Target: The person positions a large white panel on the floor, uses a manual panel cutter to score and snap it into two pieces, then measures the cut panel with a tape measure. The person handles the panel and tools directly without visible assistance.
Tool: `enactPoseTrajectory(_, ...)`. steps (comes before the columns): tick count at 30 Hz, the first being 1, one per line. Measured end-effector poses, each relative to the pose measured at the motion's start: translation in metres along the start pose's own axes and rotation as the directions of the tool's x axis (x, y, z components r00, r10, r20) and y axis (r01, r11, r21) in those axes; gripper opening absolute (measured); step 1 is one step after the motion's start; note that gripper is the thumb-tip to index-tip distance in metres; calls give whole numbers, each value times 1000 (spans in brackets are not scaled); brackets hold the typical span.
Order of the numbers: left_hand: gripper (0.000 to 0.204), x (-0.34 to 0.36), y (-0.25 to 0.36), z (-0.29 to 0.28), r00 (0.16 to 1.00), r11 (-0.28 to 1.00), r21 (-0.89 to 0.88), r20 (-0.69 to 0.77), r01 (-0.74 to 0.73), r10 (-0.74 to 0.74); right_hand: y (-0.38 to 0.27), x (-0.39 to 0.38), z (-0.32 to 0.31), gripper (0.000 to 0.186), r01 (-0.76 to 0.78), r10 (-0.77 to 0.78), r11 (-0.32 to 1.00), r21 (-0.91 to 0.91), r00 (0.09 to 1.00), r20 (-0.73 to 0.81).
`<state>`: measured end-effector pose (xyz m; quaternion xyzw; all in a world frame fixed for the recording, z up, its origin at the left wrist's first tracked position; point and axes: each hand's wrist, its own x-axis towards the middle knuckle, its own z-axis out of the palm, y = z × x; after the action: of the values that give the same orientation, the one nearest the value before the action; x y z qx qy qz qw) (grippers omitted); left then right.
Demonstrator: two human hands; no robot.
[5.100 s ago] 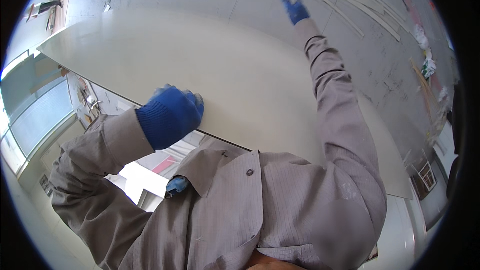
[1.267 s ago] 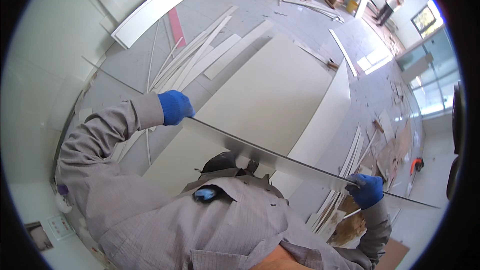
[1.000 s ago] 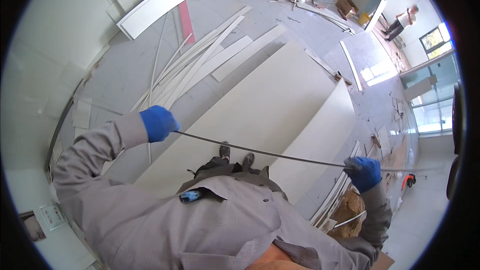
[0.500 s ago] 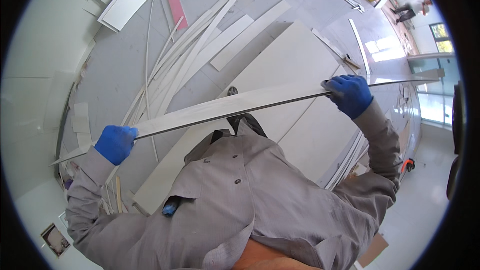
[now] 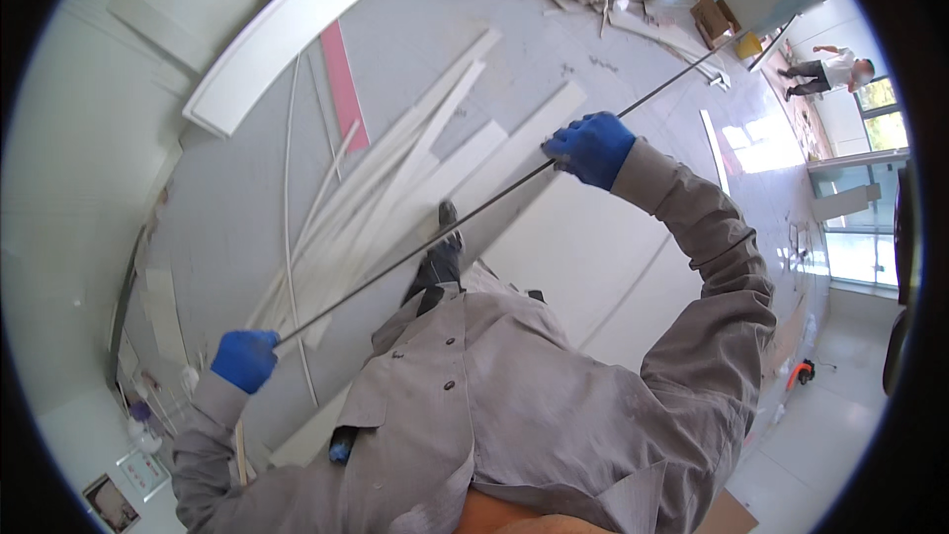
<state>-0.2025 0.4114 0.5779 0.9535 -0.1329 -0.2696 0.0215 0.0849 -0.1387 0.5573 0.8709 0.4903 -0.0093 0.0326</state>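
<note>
We hold a long thin white board strip [image 5: 425,237] edge-on above the floor [image 5: 247,208], left hand [image 5: 244,359] and right hand [image 5: 591,147] both clenched on it, mid-carry; setting it down would require clearing the loose white offcut strips [image 5: 395,178].

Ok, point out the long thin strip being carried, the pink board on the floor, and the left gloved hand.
long thin strip [image 5: 425,242], head view, mid-length of its edge.
pink board [image 5: 342,89], head view, middle of its face.
left hand [image 5: 244,359], head view, back of the blue glove.
</note>
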Motion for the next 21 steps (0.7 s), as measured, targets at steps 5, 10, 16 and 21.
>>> enactPoseTrajectory(5,18,129,-36,-26,999,997,-84,-51,-1,-4,130,113,48,17,78,-74,996,-44,994,85)
enactPoseTrajectory(10,17,276,-82,-75,996,989,-124,36,83,-79,277,230,87,14,152,-156,984,-90,987,-42)
enactPoseTrajectory(16,17,458,-127,-142,993,992,-66,-29,108,-110,471,373,131,15,212,-234,961,-180,965,-115)
enactPoseTrajectory(21,18,592,-166,-224,972,972,-22,47,233,-231,606,481,137,15,227,-243,966,-123,960,-136)
